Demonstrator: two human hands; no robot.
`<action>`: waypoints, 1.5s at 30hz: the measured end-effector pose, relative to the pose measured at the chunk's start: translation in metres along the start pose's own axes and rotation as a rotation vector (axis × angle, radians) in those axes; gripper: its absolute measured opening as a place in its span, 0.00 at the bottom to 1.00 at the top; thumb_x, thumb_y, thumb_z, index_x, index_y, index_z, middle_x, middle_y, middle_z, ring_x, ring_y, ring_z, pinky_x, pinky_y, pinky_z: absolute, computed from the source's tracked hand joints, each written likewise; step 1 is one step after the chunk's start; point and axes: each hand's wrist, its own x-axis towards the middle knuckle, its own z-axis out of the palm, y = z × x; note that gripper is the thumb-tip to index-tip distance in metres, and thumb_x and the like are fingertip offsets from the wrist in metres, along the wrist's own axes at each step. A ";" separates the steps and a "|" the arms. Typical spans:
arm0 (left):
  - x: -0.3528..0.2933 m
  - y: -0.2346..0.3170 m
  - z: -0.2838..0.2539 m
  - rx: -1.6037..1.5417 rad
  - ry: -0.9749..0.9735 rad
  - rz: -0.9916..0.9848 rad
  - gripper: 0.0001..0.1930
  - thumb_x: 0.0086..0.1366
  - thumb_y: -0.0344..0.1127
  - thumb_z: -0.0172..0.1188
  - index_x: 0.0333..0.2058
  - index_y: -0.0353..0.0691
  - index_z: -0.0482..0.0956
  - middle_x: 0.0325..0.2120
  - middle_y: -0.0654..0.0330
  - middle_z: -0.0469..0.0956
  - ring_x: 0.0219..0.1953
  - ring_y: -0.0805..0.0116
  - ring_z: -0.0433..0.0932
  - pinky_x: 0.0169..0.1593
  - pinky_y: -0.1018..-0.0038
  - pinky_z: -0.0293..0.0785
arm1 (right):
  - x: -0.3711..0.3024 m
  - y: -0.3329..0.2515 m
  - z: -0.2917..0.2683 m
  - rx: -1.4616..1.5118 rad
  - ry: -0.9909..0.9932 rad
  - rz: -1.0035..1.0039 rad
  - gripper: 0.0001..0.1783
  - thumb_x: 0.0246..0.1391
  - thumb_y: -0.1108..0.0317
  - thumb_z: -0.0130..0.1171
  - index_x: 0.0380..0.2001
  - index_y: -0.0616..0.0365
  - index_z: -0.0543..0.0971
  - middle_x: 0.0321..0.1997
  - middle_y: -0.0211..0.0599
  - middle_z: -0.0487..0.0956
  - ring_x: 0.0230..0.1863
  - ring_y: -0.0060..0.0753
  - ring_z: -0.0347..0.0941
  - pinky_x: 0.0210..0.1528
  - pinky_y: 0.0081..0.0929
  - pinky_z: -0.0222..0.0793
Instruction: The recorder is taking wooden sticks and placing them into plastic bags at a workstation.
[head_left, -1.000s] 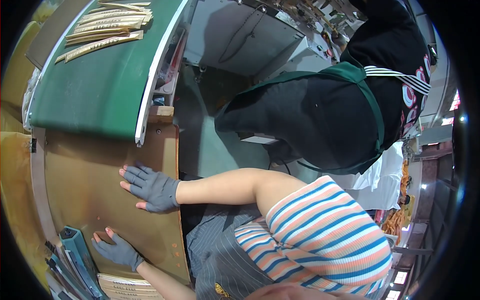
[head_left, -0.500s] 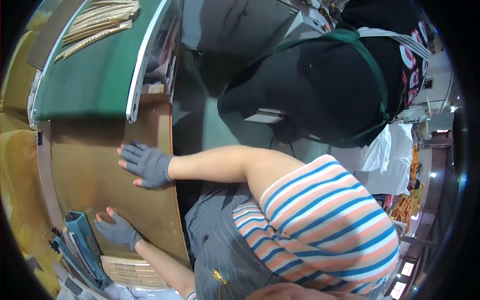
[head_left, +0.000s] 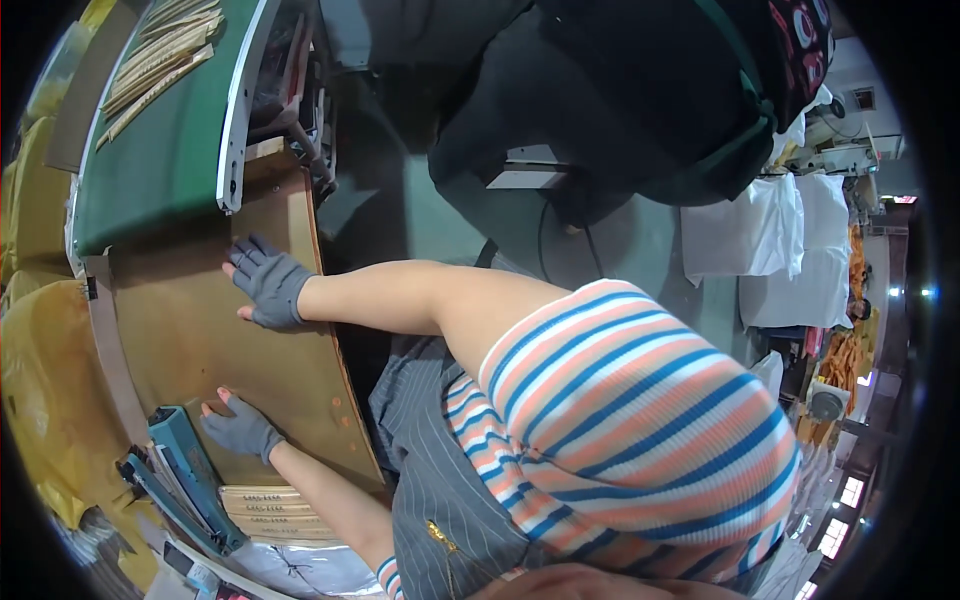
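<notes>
Both my hands wear grey fingerless gloves and hold nothing. My right hand (head_left: 268, 285) lies with spread fingers on the brown board (head_left: 190, 350), just below the end of the green conveyor belt (head_left: 165, 185). On the same board, my left hand (head_left: 240, 425) rests open, its fingers apart, close to a teal long-armed device (head_left: 190, 475) that looks like a bag sealer. Long thin paper packets (head_left: 165, 60) lie in a loose pile on the belt. Beside my left forearm is a neat stack of similar paper packets (head_left: 265, 510).
Yellowish plastic-wrapped bundles (head_left: 45, 380) line the left side. A person in dark clothes and a green apron strap (head_left: 600, 100) is close by at the upper right. White sheets (head_left: 745, 235) hang behind. A white plastic bag (head_left: 300, 570) sits below the stack.
The view has shifted, moving the belt and my right arm up and left in the picture. My right hand is slightly closer to the belt's end. The other person appears farther up.
</notes>
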 end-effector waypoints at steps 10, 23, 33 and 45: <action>0.000 0.000 -0.002 -0.031 -0.010 0.019 0.31 0.60 0.55 0.52 0.49 0.30 0.71 0.49 0.44 0.70 0.52 0.49 0.67 0.56 0.62 0.61 | 0.002 0.001 0.005 -0.019 -0.020 -0.006 0.41 0.53 0.44 0.41 0.61 0.66 0.55 0.66 0.56 0.52 0.70 0.55 0.37 0.68 0.52 0.24; -0.001 0.003 -0.003 -0.024 0.028 -0.007 0.30 0.60 0.55 0.53 0.48 0.32 0.71 0.48 0.45 0.71 0.52 0.49 0.67 0.55 0.61 0.62 | 0.000 -0.003 -0.004 0.028 -0.027 -0.008 0.41 0.52 0.45 0.42 0.61 0.67 0.56 0.66 0.58 0.51 0.70 0.55 0.37 0.68 0.49 0.24; -0.003 0.002 -0.003 -0.040 0.017 -0.042 0.30 0.60 0.56 0.52 0.49 0.34 0.71 0.51 0.45 0.68 0.55 0.50 0.65 0.57 0.61 0.61 | 0.004 -0.010 -0.003 -0.029 0.019 0.002 0.40 0.51 0.46 0.45 0.59 0.68 0.59 0.62 0.57 0.57 0.67 0.57 0.43 0.68 0.51 0.28; -0.001 0.002 -0.003 -0.011 -0.005 -0.060 0.30 0.60 0.56 0.53 0.50 0.35 0.71 0.52 0.46 0.67 0.55 0.51 0.65 0.57 0.60 0.61 | 0.029 -0.023 -0.001 0.013 0.006 0.108 0.39 0.51 0.47 0.46 0.57 0.69 0.60 0.58 0.58 0.61 0.63 0.58 0.50 0.67 0.51 0.33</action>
